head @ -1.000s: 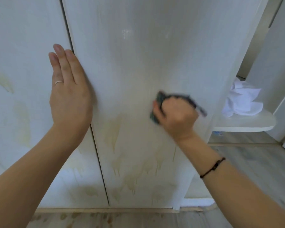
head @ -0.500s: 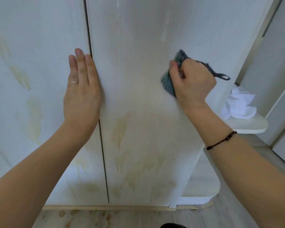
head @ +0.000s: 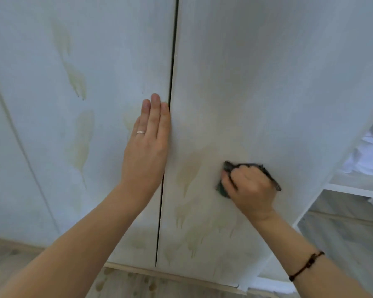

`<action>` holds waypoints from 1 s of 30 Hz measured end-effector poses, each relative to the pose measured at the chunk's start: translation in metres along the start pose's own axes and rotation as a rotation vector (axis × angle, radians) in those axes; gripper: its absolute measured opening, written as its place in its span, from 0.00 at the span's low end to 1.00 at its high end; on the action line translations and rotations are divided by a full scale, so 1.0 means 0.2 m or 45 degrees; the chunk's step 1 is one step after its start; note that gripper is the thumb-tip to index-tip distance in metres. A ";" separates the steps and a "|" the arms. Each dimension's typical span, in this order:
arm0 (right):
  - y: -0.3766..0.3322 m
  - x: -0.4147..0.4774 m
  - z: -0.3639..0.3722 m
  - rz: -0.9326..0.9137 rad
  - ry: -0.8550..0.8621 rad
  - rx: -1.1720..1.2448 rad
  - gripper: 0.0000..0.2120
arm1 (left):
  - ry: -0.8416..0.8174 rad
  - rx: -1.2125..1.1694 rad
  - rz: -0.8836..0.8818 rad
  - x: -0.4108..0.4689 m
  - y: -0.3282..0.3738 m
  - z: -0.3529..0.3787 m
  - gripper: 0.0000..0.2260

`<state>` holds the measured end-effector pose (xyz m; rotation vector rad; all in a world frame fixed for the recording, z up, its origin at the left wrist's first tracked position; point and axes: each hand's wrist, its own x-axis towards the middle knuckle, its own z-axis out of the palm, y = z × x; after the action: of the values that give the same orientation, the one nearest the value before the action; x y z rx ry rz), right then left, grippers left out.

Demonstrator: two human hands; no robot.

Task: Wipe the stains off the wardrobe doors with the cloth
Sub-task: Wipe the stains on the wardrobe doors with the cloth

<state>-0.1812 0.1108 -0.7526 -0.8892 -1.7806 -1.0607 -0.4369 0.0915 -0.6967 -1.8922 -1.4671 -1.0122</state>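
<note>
Mid-wipe, the right hand (head: 249, 188) clamped the dark green cloth (head: 222, 188) against the white wardrobe door (head: 256, 93), left hand (head: 146, 149) braced flat-fingered; the yellowish drip stains (head: 187, 175) leftward likely came next.

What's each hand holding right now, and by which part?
Right hand grips the dark cloth, bunched at its middle; edges stick out. Left hand holds nothing, flat on the left door.

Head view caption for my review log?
Right hand presses dark crumpled cloth on stained white wardrobe door; flat left hand rests beside the seam.
</note>
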 end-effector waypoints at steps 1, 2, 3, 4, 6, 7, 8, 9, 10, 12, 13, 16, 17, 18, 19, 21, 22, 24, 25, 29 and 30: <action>0.03 0.16 -0.04 0.052 0.084 -0.057 0.21 | -0.004 -0.049 -0.029 -0.03 0.01 0.01 0.29; 0.05 0.34 -0.08 0.132 0.173 -0.094 0.20 | -0.003 -0.086 -0.067 -0.05 0.01 0.02 0.31; 0.06 0.52 -0.10 0.260 0.223 -0.090 0.20 | -0.009 -0.128 -0.104 -0.07 0.02 0.02 0.33; 0.06 0.66 -0.11 0.392 0.243 -0.049 0.19 | -0.017 -0.162 -0.137 -0.09 0.02 0.04 0.35; 0.03 0.79 -0.07 0.527 0.288 -0.003 0.18 | -0.026 -0.192 -0.188 -0.11 0.03 0.07 0.39; 0.00 0.78 -0.04 0.539 0.321 -0.016 0.17 | -0.033 -0.191 -0.202 -0.11 0.04 0.07 0.40; -0.04 0.70 0.00 0.522 0.374 -0.033 0.16 | -0.048 -0.184 -0.206 -0.11 0.04 0.07 0.40; -0.09 0.56 0.07 0.487 0.383 -0.005 0.15 | -0.065 -0.161 -0.206 -0.11 0.03 0.06 0.40; -0.17 0.39 0.13 0.421 0.331 0.038 0.14 | -0.088 -0.140 -0.209 -0.10 0.03 0.05 0.41; -0.34 0.01 0.22 0.214 0.055 0.158 0.14 | -0.133 -0.127 -0.216 -0.11 0.02 0.02 0.41; -0.41 -0.15 0.25 0.107 -0.093 0.227 0.14 | -0.156 -0.140 -0.221 -0.11 0.02 0.01 0.42; -0.39 -0.20 0.22 0.030 -0.198 0.248 0.14 | -0.178 -0.174 -0.213 -0.11 0.02 0.01 0.45; -0.35 -0.08 0.19 0.108 -0.088 0.169 0.13 | -0.172 -0.172 -0.216 -0.11 0.03 0.01 0.46; -0.30 0.08 0.15 0.248 0.075 0.098 0.12 | -0.162 -0.176 -0.220 -0.10 0.03 0.01 0.46; -0.25 0.26 0.10 0.433 0.230 0.071 0.12 | -0.147 -0.181 -0.224 -0.10 0.03 0.02 0.47; -0.17 0.55 0.02 0.738 0.431 0.137 0.15 | -0.122 -0.208 -0.228 -0.10 0.03 0.02 0.47; -0.17 0.62 0.02 0.837 0.456 0.210 0.17 | -0.111 -0.229 -0.229 -0.10 0.03 0.03 0.47; -0.23 0.60 0.08 0.791 0.426 0.211 0.18 | -0.083 -0.251 -0.229 -0.10 0.01 0.04 0.47; -0.30 0.51 0.13 0.660 0.374 0.177 0.15 | -0.069 -0.253 -0.226 -0.11 0.01 0.05 0.47; -0.58 -0.04 0.30 0.055 -0.047 0.301 0.05 | -0.077 -0.254 -0.218 -0.12 -0.02 0.05 0.47; -0.61 -0.13 0.30 0.005 -0.143 0.344 0.06 | -0.086 -0.271 -0.212 -0.12 -0.02 0.05 0.47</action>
<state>-0.2957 0.1154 -0.8296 -0.7969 -1.9583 -0.7562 -0.4420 0.0871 -0.7222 -1.9936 -1.6337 -1.2355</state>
